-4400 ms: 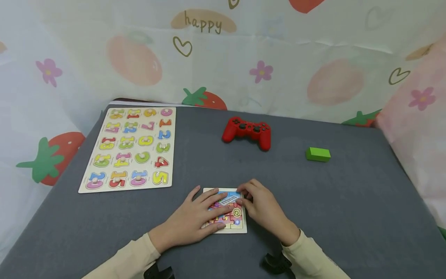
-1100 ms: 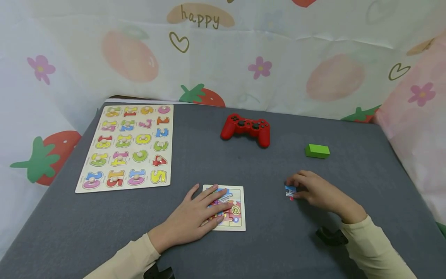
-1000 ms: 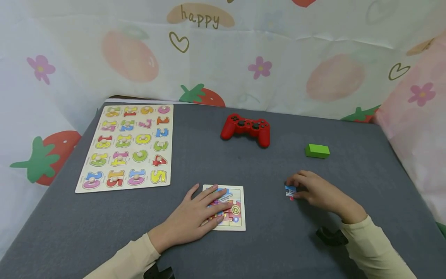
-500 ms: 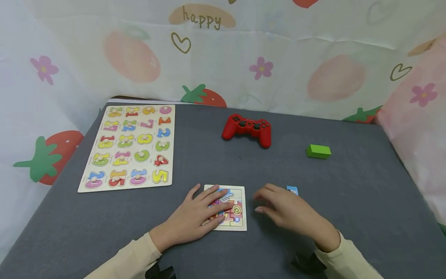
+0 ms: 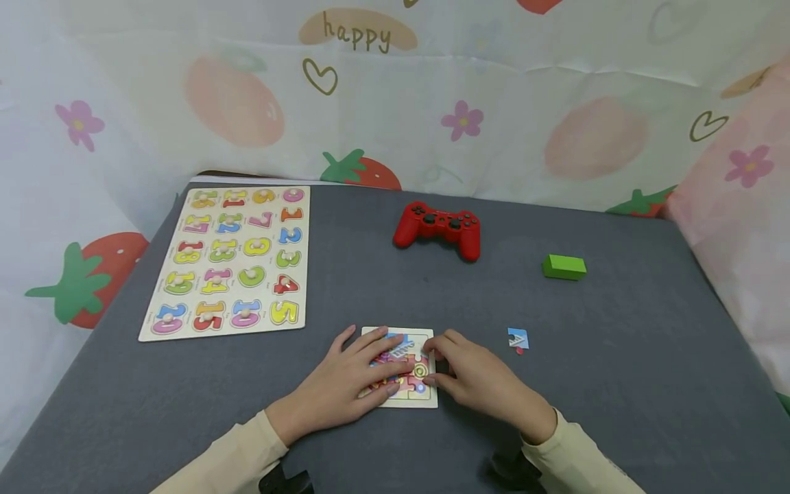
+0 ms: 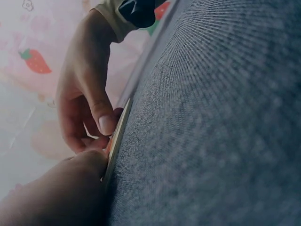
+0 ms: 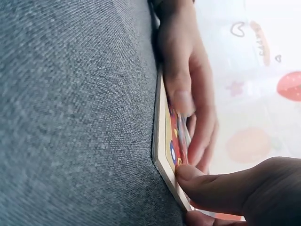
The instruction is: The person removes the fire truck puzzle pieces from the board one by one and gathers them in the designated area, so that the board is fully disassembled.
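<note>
A small square jigsaw puzzle [image 5: 426, 403] in a pale wooden frame lies near the table's front. My left hand [image 5: 339, 387] rests across it with spread, straight fingers, hiding much of its left half. At its right side, my right hand [image 5: 487, 381] touches the puzzle with bent fingers; thumb and forefinger stand apart near a piece with a yellow ring. The right wrist view shows the thumb of the right hand [image 7: 235, 188] on the puzzle close to the frame edge. A loose blue-and-white puzzle piece [image 5: 518, 339] lies on the cloth, right of that hand.
A number peg board [image 5: 237, 274] lies at the left. Towards the back is a red game controller [image 5: 437, 230]. A green block [image 5: 564, 267] sits to the right. Grey cloth [image 5: 617, 357] covers the table, with a printed curtain [image 5: 518, 82] behind it.
My right hand carried the blue-and-white piece from the puzzle to the right, let it go on the cloth, then came back to the puzzle's right side. My left hand stayed on the puzzle.
</note>
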A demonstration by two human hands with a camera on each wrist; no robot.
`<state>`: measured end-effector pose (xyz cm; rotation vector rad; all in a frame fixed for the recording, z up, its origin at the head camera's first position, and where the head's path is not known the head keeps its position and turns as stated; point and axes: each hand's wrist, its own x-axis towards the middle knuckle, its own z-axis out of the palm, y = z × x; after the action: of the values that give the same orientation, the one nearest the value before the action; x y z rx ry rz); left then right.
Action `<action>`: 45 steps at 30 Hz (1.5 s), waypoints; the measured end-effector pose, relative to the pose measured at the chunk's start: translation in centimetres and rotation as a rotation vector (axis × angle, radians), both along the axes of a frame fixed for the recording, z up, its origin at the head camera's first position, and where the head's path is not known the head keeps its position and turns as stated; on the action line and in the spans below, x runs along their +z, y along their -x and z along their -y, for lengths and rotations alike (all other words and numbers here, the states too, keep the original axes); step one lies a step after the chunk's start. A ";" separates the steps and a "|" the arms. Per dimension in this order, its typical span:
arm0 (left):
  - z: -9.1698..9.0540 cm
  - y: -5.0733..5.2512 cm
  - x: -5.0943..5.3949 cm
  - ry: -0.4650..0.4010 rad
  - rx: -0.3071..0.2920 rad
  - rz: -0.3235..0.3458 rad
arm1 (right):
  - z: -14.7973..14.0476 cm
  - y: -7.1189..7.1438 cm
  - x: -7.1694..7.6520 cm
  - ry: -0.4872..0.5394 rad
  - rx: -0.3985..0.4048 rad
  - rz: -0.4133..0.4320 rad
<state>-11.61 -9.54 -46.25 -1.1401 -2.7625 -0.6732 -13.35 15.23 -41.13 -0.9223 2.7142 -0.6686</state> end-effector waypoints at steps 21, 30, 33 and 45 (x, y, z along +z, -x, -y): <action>0.3 0.0 0.2 0.072 -0.156 -0.023 | 0.9 0.0 -0.3 0.130 -0.100 0.052; 0.3 -0.2 0.2 0.064 -0.146 0.015 | 1.7 0.1 -0.1 0.089 -0.171 0.063; 0.2 -0.2 0.2 0.070 -0.143 0.012 | 1.8 0.1 0.0 0.099 -0.207 0.082; 0.3 -0.2 0.4 0.088 -0.138 0.063 | 2.0 0.8 0.9 0.169 -0.312 0.246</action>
<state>-11.41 -9.81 -45.88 -1.3604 -2.8112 -0.6163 -14.14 13.27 -40.28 -0.4117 2.6284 -1.0099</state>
